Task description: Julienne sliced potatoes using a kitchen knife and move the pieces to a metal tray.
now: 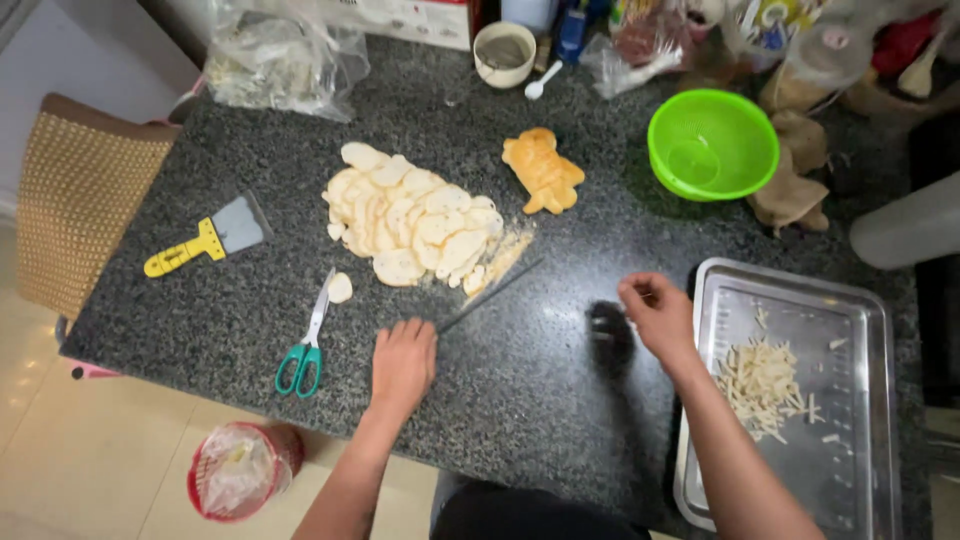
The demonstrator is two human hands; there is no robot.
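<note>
Cutting is the step in hand, by the look of it: the pale slices lie heaped on the dark stone counter, and everything else can be placed from that heap. Just below it and to the right, a long thin knife slants with its tip near the heap's crumbly lower edge; the left hand is closed around its handle end, knuckles up, below the heap. The right hand sits well to the right of the heap, fingers curled in a loose pinch; whether it holds anything I cannot tell. Beyond it, further right, a metal tray carries a small pile of thin strips. Above and right of the heap rests an uncut orange-brown piece, and further right a green colander. Left of the heap lie green-handled scissors, one stray slice beside them, and a yellow-handled scraper. Judging from this, the next move calls for a few slices stacked flat under the blade, with the free fingers tucked clear of the edge
</note>
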